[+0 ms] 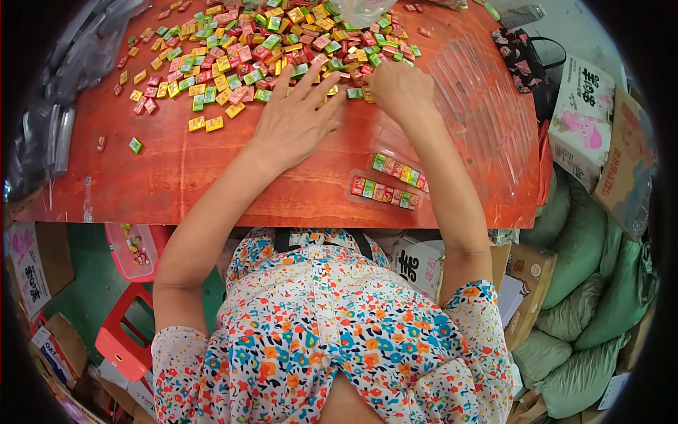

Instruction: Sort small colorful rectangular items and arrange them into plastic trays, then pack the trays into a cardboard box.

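A heap of small red, yellow, green and pink boxes (226, 63) spreads over the far part of the red table. My left hand (300, 116) reaches onto the heap's near edge, fingers stretched and apart, holding nothing that I can see. To its right, my right hand (404, 88) has its fingers curled down at the edge of the heap; whatever they grip is hidden beneath it. Below my right forearm lies a clear plastic tray (349, 191) with a row of the small boxes. Just beyond it, a second row (399, 169) sits in another clear tray, partly covered by the forearm.
Nested clear plastic trays (484, 120) cover the table's right side. Clear plastic bags (63, 71) lie at its left edge. A dark patterned bag (522, 60), cartons (583, 116) and green sacks (565, 247) stand at the right. Lower left is a red stool (116, 332).
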The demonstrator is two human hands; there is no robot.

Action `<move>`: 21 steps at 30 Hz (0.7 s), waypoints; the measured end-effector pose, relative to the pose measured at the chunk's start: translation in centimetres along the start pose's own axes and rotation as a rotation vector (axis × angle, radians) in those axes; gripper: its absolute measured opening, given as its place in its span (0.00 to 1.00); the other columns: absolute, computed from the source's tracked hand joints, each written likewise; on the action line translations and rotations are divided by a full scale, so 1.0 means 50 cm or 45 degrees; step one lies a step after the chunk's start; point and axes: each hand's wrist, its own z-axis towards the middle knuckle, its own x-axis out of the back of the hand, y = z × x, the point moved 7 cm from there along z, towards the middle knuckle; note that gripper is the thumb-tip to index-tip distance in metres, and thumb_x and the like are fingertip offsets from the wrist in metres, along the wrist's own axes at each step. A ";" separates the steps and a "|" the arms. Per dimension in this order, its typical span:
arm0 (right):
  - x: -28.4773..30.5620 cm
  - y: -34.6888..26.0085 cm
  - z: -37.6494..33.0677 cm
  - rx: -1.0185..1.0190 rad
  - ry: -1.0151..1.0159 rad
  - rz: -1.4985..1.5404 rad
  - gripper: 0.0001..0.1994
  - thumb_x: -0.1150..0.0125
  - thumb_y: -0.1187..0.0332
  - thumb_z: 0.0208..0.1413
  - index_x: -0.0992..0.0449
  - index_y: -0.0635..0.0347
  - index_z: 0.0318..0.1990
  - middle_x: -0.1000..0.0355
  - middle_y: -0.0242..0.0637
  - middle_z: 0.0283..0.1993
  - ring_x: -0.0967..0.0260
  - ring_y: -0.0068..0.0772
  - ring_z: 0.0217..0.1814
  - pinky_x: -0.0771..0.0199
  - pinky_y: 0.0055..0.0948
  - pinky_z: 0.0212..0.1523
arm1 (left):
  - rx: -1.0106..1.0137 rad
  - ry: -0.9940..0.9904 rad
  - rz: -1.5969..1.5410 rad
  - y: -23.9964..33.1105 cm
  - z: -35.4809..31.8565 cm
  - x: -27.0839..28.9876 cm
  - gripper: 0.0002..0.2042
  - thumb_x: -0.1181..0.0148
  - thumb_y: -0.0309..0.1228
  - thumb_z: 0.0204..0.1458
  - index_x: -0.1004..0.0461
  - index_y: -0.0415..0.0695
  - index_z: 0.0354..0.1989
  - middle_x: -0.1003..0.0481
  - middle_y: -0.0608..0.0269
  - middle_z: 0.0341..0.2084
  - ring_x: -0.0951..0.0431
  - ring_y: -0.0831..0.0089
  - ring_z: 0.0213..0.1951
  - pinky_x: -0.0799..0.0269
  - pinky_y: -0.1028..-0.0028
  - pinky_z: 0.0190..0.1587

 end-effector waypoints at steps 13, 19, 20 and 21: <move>-0.058 0.163 -0.081 0.171 0.278 0.353 0.16 0.43 0.66 0.58 0.26 0.52 0.54 0.24 0.45 0.49 0.26 0.51 0.49 0.26 0.45 0.47 | -0.423 0.017 0.087 0.065 0.137 -0.042 0.21 0.53 0.37 0.59 0.32 0.52 0.61 0.37 0.69 0.65 0.44 0.66 0.69 0.57 0.51 0.70; -0.055 0.162 -0.092 0.151 0.313 0.428 0.17 0.42 0.64 0.58 0.26 0.53 0.55 0.25 0.45 0.52 0.27 0.51 0.51 0.26 0.43 0.49 | -0.434 -0.092 0.039 0.037 0.154 -0.076 0.19 0.54 0.44 0.62 0.30 0.54 0.58 0.35 0.69 0.63 0.43 0.65 0.68 0.56 0.52 0.70; -0.057 0.162 -0.093 0.147 0.312 0.434 0.17 0.42 0.64 0.58 0.26 0.53 0.55 0.25 0.45 0.52 0.27 0.51 0.51 0.26 0.43 0.49 | -0.439 -0.098 0.040 0.032 0.148 -0.076 0.19 0.54 0.44 0.62 0.30 0.54 0.58 0.35 0.69 0.63 0.43 0.65 0.68 0.56 0.52 0.70; -0.060 0.162 -0.092 0.135 0.310 0.433 0.17 0.42 0.64 0.58 0.26 0.53 0.54 0.25 0.44 0.52 0.27 0.50 0.51 0.26 0.42 0.49 | -0.432 -0.089 0.041 0.026 0.141 -0.073 0.19 0.54 0.44 0.62 0.30 0.54 0.58 0.34 0.69 0.63 0.42 0.65 0.68 0.56 0.53 0.70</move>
